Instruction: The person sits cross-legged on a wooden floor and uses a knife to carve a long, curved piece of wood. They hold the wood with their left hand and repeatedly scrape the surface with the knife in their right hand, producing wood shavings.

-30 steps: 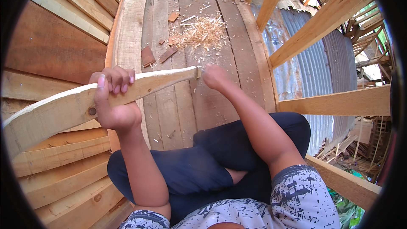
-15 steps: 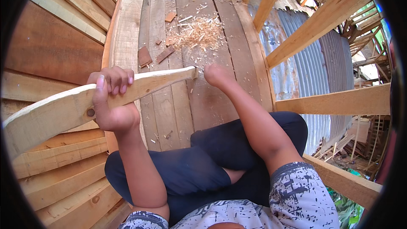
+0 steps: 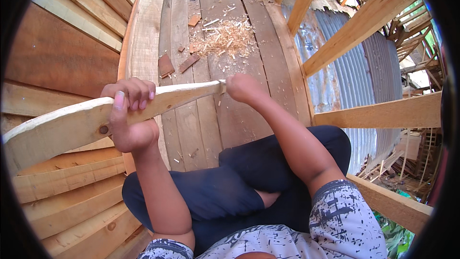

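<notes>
My left hand [image 3: 132,115] is wrapped round a long curved piece of wood [image 3: 177,95], thumb on the near side and fingers over its upper edge. The wood is pale along that edge, with a dark knot near my hand, and narrows toward its right end. My right hand [image 3: 244,88] is a closed fist right at that narrow tip. It grips a thin-bladed tool, seemingly a knife, whose handle is hidden in the fist and whose blade barely shows against the wood's end.
A heap of wood shavings [image 3: 227,38] lies on the plank floor [image 3: 244,115] ahead, beside several reddish-brown wood scraps [image 3: 166,65]. Stacked boards [image 3: 67,177] line the left. Timber rails [image 3: 378,110] stand at the right, with corrugated metal sheets [image 3: 335,57] beyond. My crossed legs are below.
My right hand has shifted slightly left, up to the wood's tip. The thin blade, earlier seen pointing up-left past the tip, is now mostly out of sight. My left hand keeps its grip.
</notes>
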`<action>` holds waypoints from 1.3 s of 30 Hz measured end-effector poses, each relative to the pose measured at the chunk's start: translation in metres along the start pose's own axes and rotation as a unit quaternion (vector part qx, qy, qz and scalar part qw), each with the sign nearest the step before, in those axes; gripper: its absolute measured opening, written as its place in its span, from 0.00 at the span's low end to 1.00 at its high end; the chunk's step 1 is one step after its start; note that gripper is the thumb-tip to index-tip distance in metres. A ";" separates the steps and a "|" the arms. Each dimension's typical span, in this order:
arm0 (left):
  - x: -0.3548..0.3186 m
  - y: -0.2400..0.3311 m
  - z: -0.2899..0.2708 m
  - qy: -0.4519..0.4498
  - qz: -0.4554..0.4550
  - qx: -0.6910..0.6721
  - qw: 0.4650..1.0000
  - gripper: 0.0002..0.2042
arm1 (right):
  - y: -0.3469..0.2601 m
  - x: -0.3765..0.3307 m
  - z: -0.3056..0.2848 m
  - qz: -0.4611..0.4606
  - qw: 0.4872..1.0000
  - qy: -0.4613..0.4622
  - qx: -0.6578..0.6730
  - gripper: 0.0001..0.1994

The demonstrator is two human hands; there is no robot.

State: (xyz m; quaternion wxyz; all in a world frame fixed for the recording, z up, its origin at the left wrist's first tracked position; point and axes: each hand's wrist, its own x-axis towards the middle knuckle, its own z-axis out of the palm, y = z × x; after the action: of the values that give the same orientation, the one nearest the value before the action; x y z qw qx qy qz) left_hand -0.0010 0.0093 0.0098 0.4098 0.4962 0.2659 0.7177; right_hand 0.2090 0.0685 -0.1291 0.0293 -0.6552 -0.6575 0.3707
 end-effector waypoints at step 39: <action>0.019 -0.021 -0.023 -0.236 -0.008 -0.061 0.970 0.15 | 0.006 0.011 0.022 -0.123 0.974 0.145 0.123 0.21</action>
State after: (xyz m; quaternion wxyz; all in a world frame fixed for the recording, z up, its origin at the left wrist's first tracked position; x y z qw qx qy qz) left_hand -0.0188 0.0374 -0.0060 0.4958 0.6237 0.1217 0.5919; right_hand 0.2008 0.0676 -0.1528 0.2504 -0.6078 -0.6708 0.3434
